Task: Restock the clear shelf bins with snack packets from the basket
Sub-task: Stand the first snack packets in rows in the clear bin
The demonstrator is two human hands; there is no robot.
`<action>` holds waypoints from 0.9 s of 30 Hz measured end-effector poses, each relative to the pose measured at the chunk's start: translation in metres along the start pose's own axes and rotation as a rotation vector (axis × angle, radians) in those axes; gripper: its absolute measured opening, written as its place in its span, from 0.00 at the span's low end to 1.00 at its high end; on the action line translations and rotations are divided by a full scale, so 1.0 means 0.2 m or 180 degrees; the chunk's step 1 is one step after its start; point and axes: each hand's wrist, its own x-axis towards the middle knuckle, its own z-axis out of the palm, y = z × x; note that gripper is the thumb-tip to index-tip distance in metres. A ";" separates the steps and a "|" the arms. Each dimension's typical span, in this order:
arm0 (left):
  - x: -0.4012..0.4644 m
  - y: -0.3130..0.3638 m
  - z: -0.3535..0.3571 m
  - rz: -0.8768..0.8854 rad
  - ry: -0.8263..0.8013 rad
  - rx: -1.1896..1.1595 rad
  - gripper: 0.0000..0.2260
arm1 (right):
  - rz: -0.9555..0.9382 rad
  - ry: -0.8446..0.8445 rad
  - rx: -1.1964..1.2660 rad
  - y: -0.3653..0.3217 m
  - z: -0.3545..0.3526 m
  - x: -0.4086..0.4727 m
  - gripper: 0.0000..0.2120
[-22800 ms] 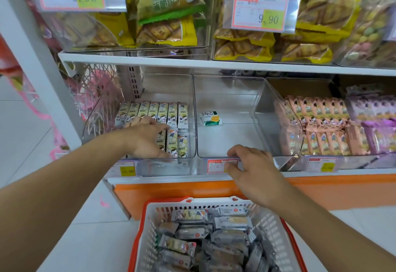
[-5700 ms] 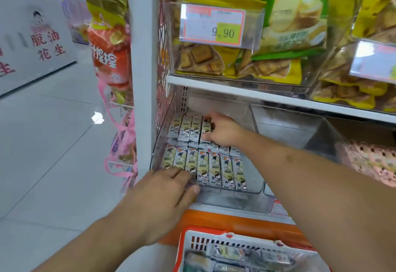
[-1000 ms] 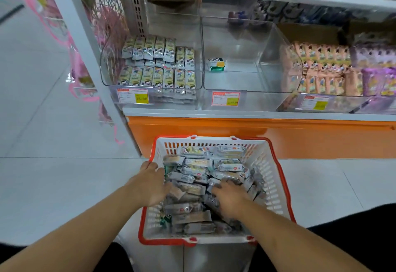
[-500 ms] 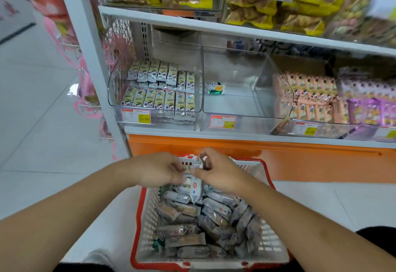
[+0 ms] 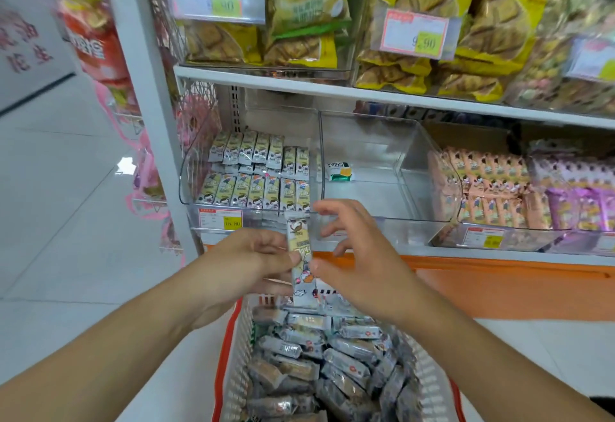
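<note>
My left hand (image 5: 253, 262) grips an upright snack packet (image 5: 301, 263) in front of the shelf, above the basket. My right hand (image 5: 352, 262) pinches the same packet with the thumb; its other fingers are spread and loosely curled. The white basket with an orange rim (image 5: 233, 355) stands below, filled with several packets (image 5: 316, 365). The left clear bin (image 5: 199, 168) holds two neat rows of packets (image 5: 256, 175). The middle clear bin (image 5: 429, 188) holds one small green-and-white packet (image 5: 339, 171).
Right-hand bins hold orange packets (image 5: 486, 185) and purple packets (image 5: 579, 195). The upper shelf (image 5: 332, 89) carries bins of big yellow biscuit bags. A white upright post (image 5: 146, 89) borders the left bin. An orange base panel (image 5: 499, 288) runs under the shelf.
Both hands have risen from the basket with one packet, now held upright nearer the bins. My right fingers have spread. The view has tilted up toward the shelves.
</note>
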 end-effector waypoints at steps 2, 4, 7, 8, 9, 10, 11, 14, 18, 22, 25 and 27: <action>0.01 0.02 0.00 0.0066 0.0103 -0.0265 0.07 | -0.0147 -0.0220 -0.0357 -0.01 0.01 -0.01 0.34; 0.02 0.04 0.01 0.0092 0.0152 -0.0468 0.07 | -0.0008 -0.0118 -0.0394 -0.01 0.04 -0.01 0.35; 0.01 0.05 0.02 0.0031 0.0054 -0.0745 0.08 | 0.0031 0.0111 -0.0253 -0.01 0.09 0.02 0.22; 0.01 0.05 0.02 -0.0012 -0.0013 -0.0760 0.09 | -0.0031 0.0108 -0.0283 -0.01 0.08 0.03 0.17; 0.00 0.07 0.01 -0.0052 -0.0070 -0.0697 0.12 | -0.0097 0.0075 -0.0350 -0.01 0.07 0.04 0.15; -0.01 0.08 0.00 -0.0084 -0.0087 -0.0585 0.15 | -0.0159 0.0041 -0.0421 0.00 0.05 0.05 0.16; -0.01 0.09 -0.03 -0.0096 -0.0088 -0.0416 0.16 | -0.0229 0.0026 -0.0468 0.00 0.04 0.05 0.19; -0.02 0.10 -0.07 -0.0167 -0.0269 0.0264 0.16 | -0.0481 -0.0024 -0.0610 0.02 0.02 0.06 0.26; -0.01 0.03 -0.04 -0.0172 -0.0192 0.0257 0.14 | -0.0535 -0.0144 -0.0646 -0.01 0.05 0.05 0.33; 0.01 0.00 -0.03 -0.0083 0.0194 -0.0168 0.18 | -0.0334 -0.0212 -0.0498 -0.05 0.06 0.02 0.27; 0.02 -0.02 -0.05 -0.0024 0.0201 -0.0335 0.21 | -0.0312 -0.0327 -0.0739 -0.05 0.07 0.01 0.33; 0.02 -0.03 -0.05 -0.0051 0.0135 -0.0327 0.25 | -0.0244 -0.0297 -0.0749 -0.06 0.07 0.02 0.34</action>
